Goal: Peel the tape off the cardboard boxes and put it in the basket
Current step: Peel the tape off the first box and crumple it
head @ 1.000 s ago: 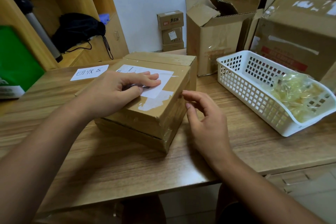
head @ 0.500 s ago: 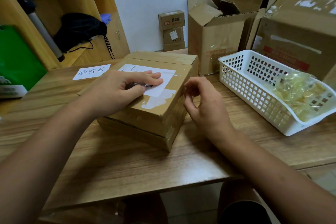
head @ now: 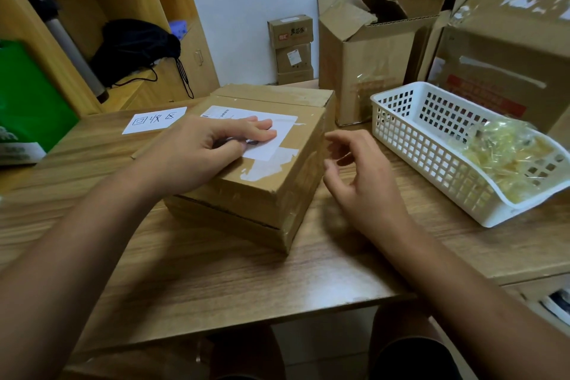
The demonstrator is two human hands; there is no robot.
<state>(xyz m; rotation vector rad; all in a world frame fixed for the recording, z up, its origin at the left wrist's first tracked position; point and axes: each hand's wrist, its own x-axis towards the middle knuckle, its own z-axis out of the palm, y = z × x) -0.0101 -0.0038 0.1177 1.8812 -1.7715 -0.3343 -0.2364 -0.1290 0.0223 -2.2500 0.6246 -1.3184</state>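
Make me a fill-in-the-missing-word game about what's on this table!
1. The left hand lies flat on the ____ of the cardboard box.
2. The crumpled tape sits inside a basket coloured ____.
3. The right hand hovers between the cardboard box and the ____.
4. The paper note lies on the table to the box's ____.

Missing words: top; white; basket; left.
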